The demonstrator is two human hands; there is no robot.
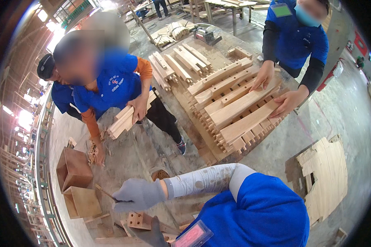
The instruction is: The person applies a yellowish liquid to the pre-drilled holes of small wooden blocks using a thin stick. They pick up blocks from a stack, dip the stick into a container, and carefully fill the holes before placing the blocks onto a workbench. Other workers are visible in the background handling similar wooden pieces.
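My right hand (139, 195), in a light grey glove, is closed around a thin brown stick (104, 192) that points up and to the left. Just below it, my left hand (153, 234) in a darker glove grips a pale wooden piece (139, 220) with several round holes in its end face. Part of this hand is cut off by the lower edge. The stick's tip is apart from the wooden piece. More wooden strips lie beside my left hand, partly hidden by my sleeve and badge.
Two open brown boxes (81, 201) stand at the left, near a round container (160, 174). Across from me, a co-worker (107, 88) carries wooden strips. Another person (299, 39) handles stacked wooden pieces (239, 107). A wooden panel (326, 177) lies at the right.
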